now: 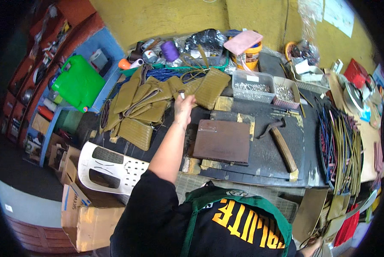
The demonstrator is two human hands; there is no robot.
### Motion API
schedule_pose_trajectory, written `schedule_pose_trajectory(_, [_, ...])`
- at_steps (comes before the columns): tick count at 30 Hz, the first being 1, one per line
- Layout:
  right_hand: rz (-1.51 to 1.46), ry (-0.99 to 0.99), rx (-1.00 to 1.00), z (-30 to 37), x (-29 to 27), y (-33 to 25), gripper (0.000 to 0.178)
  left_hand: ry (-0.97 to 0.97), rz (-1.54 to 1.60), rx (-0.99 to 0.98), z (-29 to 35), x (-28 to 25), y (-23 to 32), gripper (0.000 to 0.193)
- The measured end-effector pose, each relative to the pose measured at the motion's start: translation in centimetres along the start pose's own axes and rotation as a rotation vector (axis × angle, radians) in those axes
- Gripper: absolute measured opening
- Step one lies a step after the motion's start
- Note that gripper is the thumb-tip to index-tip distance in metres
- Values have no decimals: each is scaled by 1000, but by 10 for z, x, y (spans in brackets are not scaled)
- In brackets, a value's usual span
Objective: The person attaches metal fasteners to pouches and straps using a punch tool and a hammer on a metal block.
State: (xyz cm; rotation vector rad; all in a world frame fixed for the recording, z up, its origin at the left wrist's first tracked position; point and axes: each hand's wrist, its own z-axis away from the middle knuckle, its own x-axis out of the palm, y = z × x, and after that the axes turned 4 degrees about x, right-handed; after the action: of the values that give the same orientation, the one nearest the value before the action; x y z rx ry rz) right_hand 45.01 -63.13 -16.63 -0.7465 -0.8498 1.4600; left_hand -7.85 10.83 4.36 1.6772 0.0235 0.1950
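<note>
My left hand [184, 109] reaches over the black worktable, its fingers closed round a small white piece with a dark top [182, 94]. I cannot make out its exact kind. Just beyond the hand lies a heap of olive-brown, woven-textured panels [136, 100], with a larger olive panel [213, 89] to its right. At the lower right edge, my right hand [312, 247] is partly cut off beside hanging olive pieces [335, 222]. Its fingers are too hidden to read. A brown slab [222, 141] and a hammer with a wooden handle [283, 147] lie on the table.
Clear bins of small metal parts [252, 88] stand at the back, near thread spools [169, 50]. Bundled olive and blue strips [342, 147] lie at right. A green jerrycan [78, 83], white plastic chair [110, 167] and cardboard box [93, 222] are at left.
</note>
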Motion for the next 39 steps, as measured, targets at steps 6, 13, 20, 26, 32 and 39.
schedule_pose_trajectory(6, [-28,97,90,77,103,55,34,-167,-961,-27,-83,15,-25,39])
schedule_pose_trajectory(13, [123,-313,-126,140,175,54,12,-260,-987,14,-143,19,-66,55])
schedule_pose_trajectory(20, [909,-557,-540,251,384,-31,12,-652,-1120,1027,-102,24,101,13])
schedule_pose_trajectory(26, [585,-1158,-1307,406,567,-129,42,-813,-1326,1300,-10,-35,231,18])
schedule_pose_trajectory(32, [785,-1140,-1811,451,656,-91,53,-734,-1336,1323,53,-98,240,18])
schedule_pose_trajectory(39, [975,-1710,-859,422,676,-50,25,-675,-1352,1141,56,-147,192,20])
